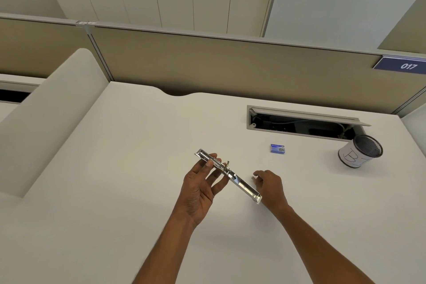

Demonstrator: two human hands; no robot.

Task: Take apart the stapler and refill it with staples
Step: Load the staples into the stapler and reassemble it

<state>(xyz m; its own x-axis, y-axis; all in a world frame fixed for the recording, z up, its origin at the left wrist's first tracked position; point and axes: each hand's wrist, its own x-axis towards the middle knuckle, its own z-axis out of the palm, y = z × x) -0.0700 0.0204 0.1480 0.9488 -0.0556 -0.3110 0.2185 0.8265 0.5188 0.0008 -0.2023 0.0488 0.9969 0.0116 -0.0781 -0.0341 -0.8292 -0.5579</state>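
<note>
Two bare hands work above the pale bench (138,145), and only one of them has hold of anything. The left hand (200,189) is turned palm up and holds the stapler (239,183) – a long, bright chrome strip, opened out flat – with the thumb (209,163) pressed on its upper face and the fingers (216,176) spread straight beneath it as a support. The stapler is lifted clear of the bench and runs on a slant, its far end up and to the left beyond the thumb, its near end down and to the right, just beside the wrist of the right hand (269,187). A small brass-coloured part stands up near the middle of the strip. The right hand hangs palm down, low over the bench, its fingers loosely curled and pointing left toward the stapler but apart from it; nothing shows in its grasp, and whether the fingertips touch the bench cannot be told. Beyond the right hand the small blue box of staples (277,148) lies on the bench, apart from both hands. Farther right stands a black mesh cup (359,151) wrapped in white paper with a hand-drawn "B". Behind the box a cable hatch (311,115) in the bench stands open – dark wiring shows inside. A tan partition (230,64) backs the bench, with a blue sign (405,65) reading 017.
</note>
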